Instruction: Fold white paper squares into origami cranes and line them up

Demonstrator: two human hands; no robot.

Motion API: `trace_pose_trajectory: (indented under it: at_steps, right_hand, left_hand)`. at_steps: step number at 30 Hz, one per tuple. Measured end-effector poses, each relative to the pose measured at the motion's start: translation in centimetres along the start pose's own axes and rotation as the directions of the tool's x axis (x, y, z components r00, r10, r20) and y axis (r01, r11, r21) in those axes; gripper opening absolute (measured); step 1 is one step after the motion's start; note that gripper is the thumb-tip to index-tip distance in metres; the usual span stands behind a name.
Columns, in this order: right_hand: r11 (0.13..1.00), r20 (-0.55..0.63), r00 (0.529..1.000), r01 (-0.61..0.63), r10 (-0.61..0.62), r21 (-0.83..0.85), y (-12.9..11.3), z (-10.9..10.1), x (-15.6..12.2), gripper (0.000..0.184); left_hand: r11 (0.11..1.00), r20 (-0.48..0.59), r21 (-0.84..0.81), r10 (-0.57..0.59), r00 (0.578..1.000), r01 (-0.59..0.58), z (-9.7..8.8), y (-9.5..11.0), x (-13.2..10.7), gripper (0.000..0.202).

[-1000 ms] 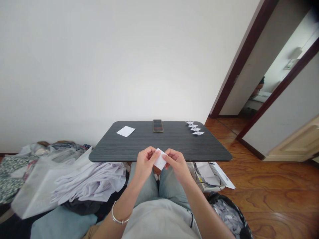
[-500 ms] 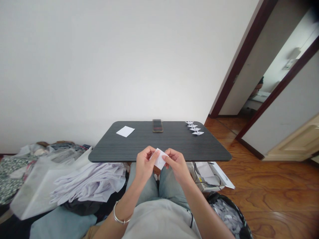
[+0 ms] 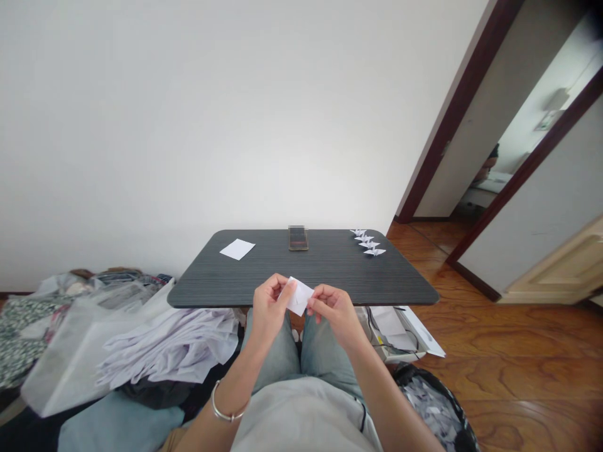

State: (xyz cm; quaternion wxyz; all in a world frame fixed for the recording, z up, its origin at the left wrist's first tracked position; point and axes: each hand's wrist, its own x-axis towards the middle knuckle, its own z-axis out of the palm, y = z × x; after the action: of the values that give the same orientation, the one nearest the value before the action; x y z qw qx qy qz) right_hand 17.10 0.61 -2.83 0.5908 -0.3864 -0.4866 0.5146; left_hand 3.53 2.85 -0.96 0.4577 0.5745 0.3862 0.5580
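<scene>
Over the dark tabletop [image 3: 226, 282], we've got a folded white paper [image 3: 299, 296] pinched in midair, its long axis slanting down rightward; our left hand [image 3: 269, 309] sits nearer its upper corner, our right hand [image 3: 335, 316] pinching its lower edge.

A dark grey tabletop [image 3: 264, 270] with a fine wood-grain pattern and rounded corners carries three things; a flat white rectangular sheet of paper [image 3: 237, 249] lies near its back left corner; a small dark rectangular object [image 3: 298, 239], its top blurred, stands at the middle of the back edge; a diagonal row of four small white origami cranes [image 3: 368, 242] sits near the back right corner; beyond the table spreads a reddish-brown wooden floor [image 3: 518, 351] with a swirling grain.
</scene>
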Motion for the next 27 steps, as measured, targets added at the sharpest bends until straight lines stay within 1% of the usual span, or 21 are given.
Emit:
trace_pose_trajectory:
  at_steps: [4,7,10,13,16,19,27]
  right_hand:
    - [1.000,0.040,0.999,-0.016,0.015,0.025,-0.32,-0.19,-0.09,0.013]
    - [0.999,0.044,0.999,-0.012,0.010,0.052,-0.46,-0.18,-0.01,0.015]
    - [1.000,0.043,0.999,0.000,0.000,0.004,-0.15,-0.07,0.18,0.020]
    - [0.999,0.019,1.000,0.011,-0.010,-0.045,0.36,-0.02,0.34,0.025]
    - [0.998,-0.031,0.999,0.034,-0.035,-0.052,0.48,-0.06,0.39,0.027]
    - [0.997,-0.068,0.996,0.051,-0.055,-0.060,0.23,-0.06,0.41,0.029]
    - [0.998,-0.064,0.997,0.045,-0.048,-0.053,0.15,-0.09,0.42,0.027]
  left_hand:
    - [1.000,-0.005,-0.007,-0.004,1.000,0.004,-0.11,-0.02,0.07,0.027]
    - [1.000,-0.002,-0.012,0.000,1.000,0.000,-0.13,0.08,0.10,0.026]
    - [1.000,0.003,0.006,0.015,1.000,-0.015,-0.03,0.26,0.10,0.026]
    - [1.000,0.022,0.005,0.007,1.000,-0.007,0.06,0.37,0.07,0.024]
    - [0.999,0.090,-0.025,-0.035,0.995,0.037,-0.02,0.33,-0.03,0.021]
    - [0.998,0.143,-0.036,-0.053,0.988,0.058,-0.15,0.25,-0.16,0.023]
    - [0.998,0.131,-0.042,-0.050,0.990,0.056,-0.05,0.31,-0.23,0.024]
